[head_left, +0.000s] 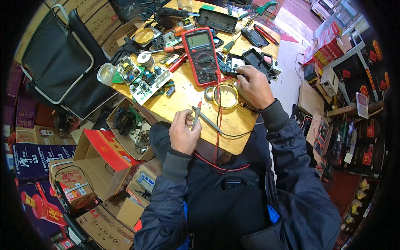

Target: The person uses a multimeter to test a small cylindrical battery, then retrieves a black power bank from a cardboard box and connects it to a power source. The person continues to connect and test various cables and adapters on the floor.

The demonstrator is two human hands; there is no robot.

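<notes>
Here, left hand (183,132) grips probe (197,114); right hand (255,86) perhaps touches case (228,66).

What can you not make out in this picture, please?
Head view: whether the right hand holds anything, hidden by the hand itself.
Head view: lower end of red-tipped probe, behind left hand.
Head view: reading on meter, too small.
Head view: top of jar, cut by upper edge.
</notes>
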